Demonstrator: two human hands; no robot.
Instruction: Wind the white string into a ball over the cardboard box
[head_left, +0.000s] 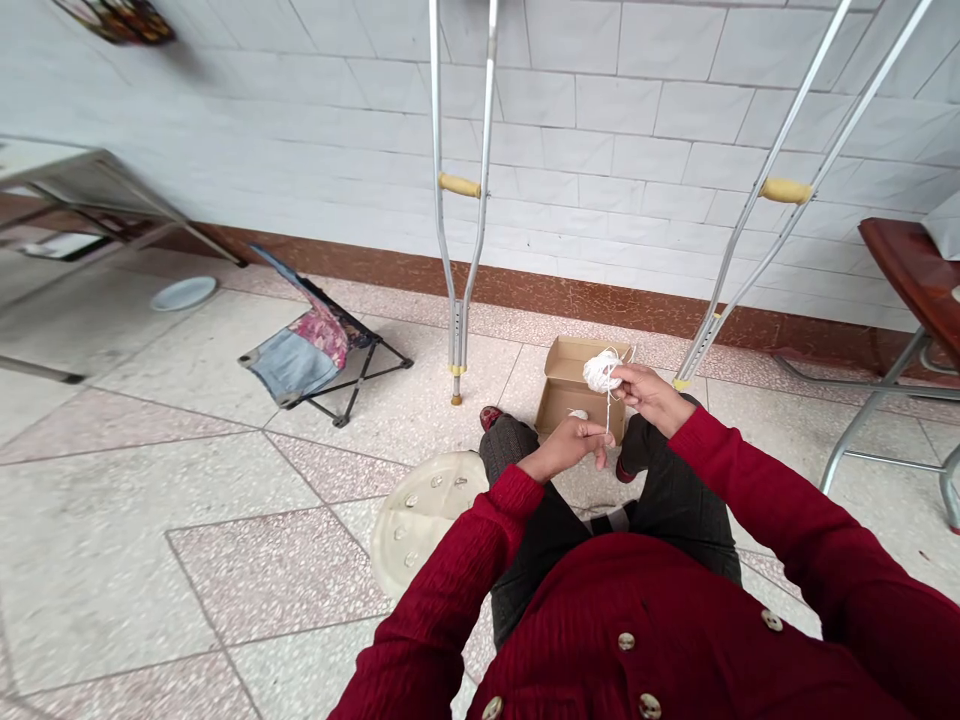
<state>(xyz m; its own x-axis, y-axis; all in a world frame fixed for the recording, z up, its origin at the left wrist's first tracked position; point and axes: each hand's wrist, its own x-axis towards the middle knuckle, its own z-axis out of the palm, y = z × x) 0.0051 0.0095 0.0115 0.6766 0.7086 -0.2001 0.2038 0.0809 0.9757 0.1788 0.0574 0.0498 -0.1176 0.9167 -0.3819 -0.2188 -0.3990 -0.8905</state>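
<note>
My right hand [646, 395] is closed around the edge of a small bundle of white yarn [602, 371], with a few loose loops sticking up from it. A strand of yarn [608, 410] hangs from the bundle down to my left hand [574, 446], whose fingers pinch it. Beneath both hands an open cardboard box [562, 392] lies on the floor between my feet, its lid folded back toward the wall. A small white piece [577, 414] sits inside the box; its kind is hard to make out.
Two crutches [460, 340] [705, 335] lean on the tiled wall. Left of them stands a folding stool [300, 360], with a pale plate [184, 293] farther off. A round cream mat [420, 515] lies by my left leg. At right is a brown chair [911, 275], at far left a table [75, 170].
</note>
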